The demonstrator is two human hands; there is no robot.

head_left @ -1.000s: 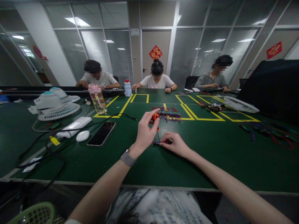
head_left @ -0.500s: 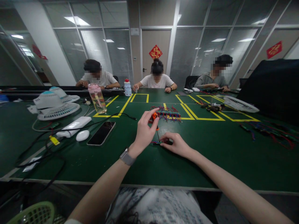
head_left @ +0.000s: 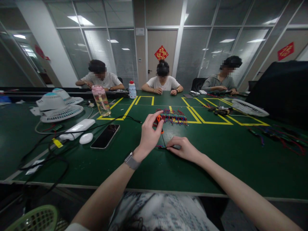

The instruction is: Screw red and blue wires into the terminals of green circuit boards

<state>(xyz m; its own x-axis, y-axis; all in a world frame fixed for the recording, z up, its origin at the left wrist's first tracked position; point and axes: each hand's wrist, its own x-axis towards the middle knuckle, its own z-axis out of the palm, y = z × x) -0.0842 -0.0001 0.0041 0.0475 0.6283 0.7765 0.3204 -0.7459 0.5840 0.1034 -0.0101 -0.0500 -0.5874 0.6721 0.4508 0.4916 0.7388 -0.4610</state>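
My left hand (head_left: 149, 132), with a watch on its wrist, is closed around the orange handle of a screwdriver (head_left: 164, 139). The thin dark shaft slants down to a small circuit board (head_left: 160, 147) on the green table. At the board's right end, my right hand (head_left: 184, 148) pinches it between thumb and fingertips and rests low on the tabletop. Whether the tip sits in a screw is too small to tell. Just beyond my left fingers lies a row of small boards (head_left: 174, 116) with red and blue wires, partly hidden by that hand.
To the left are a phone (head_left: 105, 137), a white oval case (head_left: 86, 138), a white power strip (head_left: 78, 129), black cables, a pink-lidged bottle (head_left: 101, 102) and fans (head_left: 60, 112). Pliers (head_left: 222, 111) and wired boards (head_left: 284, 136) lie right. Three people sit across the table (head_left: 216, 144).
My hands hold nearly the same pose, the screwdriver shaft slightly shifted at the board. Opposite me, the middle person's hand has moved in from the bottle toward their chest.
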